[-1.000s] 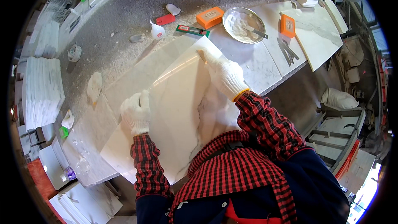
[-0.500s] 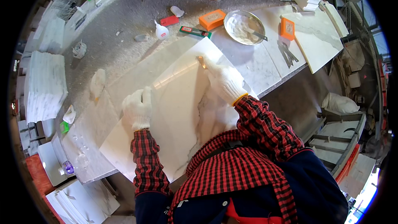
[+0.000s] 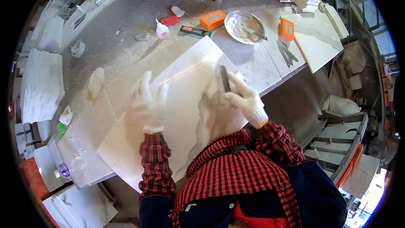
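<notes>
A large white marble slab (image 3: 185, 101) with grey veins lies on the workbench in front of me. My left hand (image 3: 148, 103), in a white glove, rests flat on the slab with fingers spread. My right hand (image 3: 244, 97), also gloved, grips a dark flat scraper blade (image 3: 225, 78) held against the slab's right edge. Both red plaid sleeves come in from below.
Behind the slab lie a glue bottle (image 3: 162, 28), a green utility knife (image 3: 195, 30), an orange box (image 3: 213, 19), a metal bowl (image 3: 244, 26) with paste and another orange block (image 3: 287, 28). Stacks of white tiles (image 3: 40, 84) stand at left. The bench edge drops off at right.
My right hand has pulled back from the slab's far corner toward me along its right edge, with the scraper now showing. My left hand has shifted slightly toward the slab's middle.
</notes>
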Demonstrator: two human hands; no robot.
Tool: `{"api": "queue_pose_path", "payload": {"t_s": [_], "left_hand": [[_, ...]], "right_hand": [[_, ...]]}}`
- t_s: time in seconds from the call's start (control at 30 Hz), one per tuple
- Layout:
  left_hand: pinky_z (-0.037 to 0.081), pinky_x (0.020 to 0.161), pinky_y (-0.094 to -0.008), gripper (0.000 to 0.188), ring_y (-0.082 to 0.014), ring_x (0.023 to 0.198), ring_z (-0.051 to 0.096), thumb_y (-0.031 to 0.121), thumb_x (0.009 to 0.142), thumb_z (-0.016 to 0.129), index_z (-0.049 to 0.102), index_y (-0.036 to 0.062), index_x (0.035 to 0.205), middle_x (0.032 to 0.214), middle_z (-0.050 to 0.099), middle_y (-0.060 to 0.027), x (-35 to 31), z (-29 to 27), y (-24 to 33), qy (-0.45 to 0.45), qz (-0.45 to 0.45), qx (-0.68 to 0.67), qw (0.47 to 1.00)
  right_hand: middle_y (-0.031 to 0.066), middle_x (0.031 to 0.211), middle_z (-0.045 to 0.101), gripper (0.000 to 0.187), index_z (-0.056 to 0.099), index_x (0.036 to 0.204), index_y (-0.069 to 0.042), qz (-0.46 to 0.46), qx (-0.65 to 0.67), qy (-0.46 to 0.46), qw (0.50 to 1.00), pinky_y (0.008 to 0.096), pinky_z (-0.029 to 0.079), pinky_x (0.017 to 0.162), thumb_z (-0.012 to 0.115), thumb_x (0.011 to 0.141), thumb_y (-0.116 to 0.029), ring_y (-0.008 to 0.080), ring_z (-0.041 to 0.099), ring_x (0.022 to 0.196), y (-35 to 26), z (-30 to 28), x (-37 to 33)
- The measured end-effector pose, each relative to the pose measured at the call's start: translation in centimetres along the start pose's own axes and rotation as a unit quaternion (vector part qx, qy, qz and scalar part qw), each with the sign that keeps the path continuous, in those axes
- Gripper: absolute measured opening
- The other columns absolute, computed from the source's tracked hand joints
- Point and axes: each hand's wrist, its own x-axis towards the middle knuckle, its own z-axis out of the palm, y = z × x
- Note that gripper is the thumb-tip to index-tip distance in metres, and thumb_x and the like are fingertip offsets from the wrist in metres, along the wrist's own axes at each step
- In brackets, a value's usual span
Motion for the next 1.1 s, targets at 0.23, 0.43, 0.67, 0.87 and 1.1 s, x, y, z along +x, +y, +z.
{"api": "queue_pose_path", "payload": {"t_s": [0.23,0.43,0.67,0.87,1.1], "left_hand": [[0.052,0.088,-0.0362,0.025,-0.0264,0.096,0.067,0.016,0.085,0.080,0.072,0.0013,0.104,0.102,0.072,-0.0133,-2.2,0.2,6.3,-0.121,-0.053,-0.310,0.942],[0.051,0.071,-0.0413,0.010,-0.0311,0.071,0.065,0.013,0.088,0.074,0.073,0.0039,0.083,0.075,0.069,-0.0106,-2.1,-0.2,4.6,-0.142,0.083,-0.375,0.912],[0.052,0.079,-0.0439,0.015,-0.0313,0.083,0.067,0.016,0.089,0.073,0.074,0.0053,0.100,0.091,0.072,-0.0104,-0.9,0.3,1.1,-0.182,0.144,-0.304,0.924],[0.034,0.118,-0.0516,0.051,-0.0317,0.137,0.051,0.034,0.094,0.068,0.062,0.0078,0.137,0.143,0.058,-0.0135,-2.1,3.7,5.1,-0.294,0.314,-0.185,0.883],[0.018,0.127,-0.0537,0.062,-0.0317,0.154,0.029,0.047,0.101,0.055,0.049,0.0135,0.153,0.165,0.038,-0.0118,4.8,9.9,1.7,-0.248,0.306,-0.007,0.919]], "right_hand": [[0.0034,0.093,0.072,0.060,0.060,0.146,-0.008,-0.007,-0.072,-0.115,0.991,0.0250,0.053,0.081,0.074,0.088,-0.004,0.0067,0.062,0.086,-1.8,4.3,-3.1],[0.0090,0.095,0.075,0.038,0.071,0.126,-0.002,-0.029,-0.136,-0.132,0.982,0.0277,0.054,0.080,0.073,0.089,-0.004,0.0095,0.065,0.085,-3.0,5.0,-3.7],[0.0102,0.095,0.076,0.027,0.073,0.117,0.002,0.008,-0.205,0.005,0.979,0.0292,0.054,0.073,0.074,0.093,-0.009,0.0129,0.067,0.081,0.4,2.1,-4.1],[0.0025,0.083,0.065,0.029,0.069,0.124,0.003,0.072,-0.050,0.199,0.976,0.0215,0.045,0.058,0.062,0.102,-0.014,0.0049,0.054,0.063,0.4,-1.8,-4.2],[0.0015,0.081,0.063,0.030,0.067,0.128,0.003,0.046,-0.040,0.195,0.979,0.0220,0.044,0.059,0.058,0.104,-0.013,0.0050,0.052,0.063,0.4,-1.9,-1.6]]}}
